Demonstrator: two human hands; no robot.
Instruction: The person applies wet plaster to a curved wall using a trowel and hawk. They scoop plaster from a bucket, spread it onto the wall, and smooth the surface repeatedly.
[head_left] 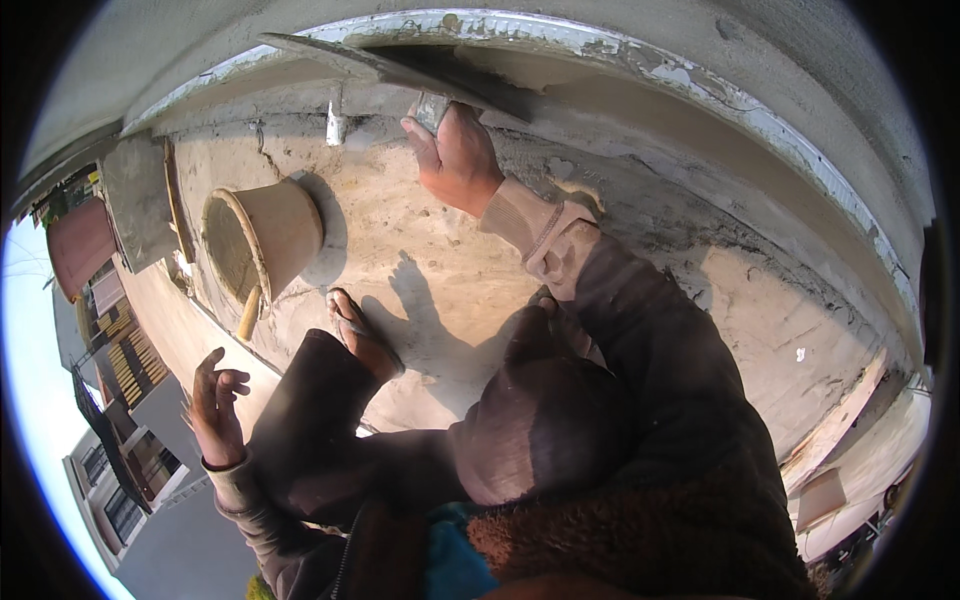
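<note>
My right hand (458, 165) is closed around the handle of a plastering trowel (400, 68). The trowel's long dark blade lies along the lower part of the grey plastered wall (640, 95), just under a pale edge strip (560, 30). Its far side is partly out of sight behind the blade's edge. Out to the left, my left hand (217, 405) hangs in the air with fingers loosely bent and apart, holding nothing. Nearest to it is a mortar-stained bucket (285, 230), tipped toward the left in this view. A short yellowish handle (250, 313) shows at its rim.
I squat on a rough, mortar-spotted ledge (440, 250), a sandalled foot (362, 330) near the bucket. Beyond the ledge's left edge are buildings (130, 350) lower down. A flat grey board (138, 200) stands past the bucket; a wooden plank (835, 420) lies at right.
</note>
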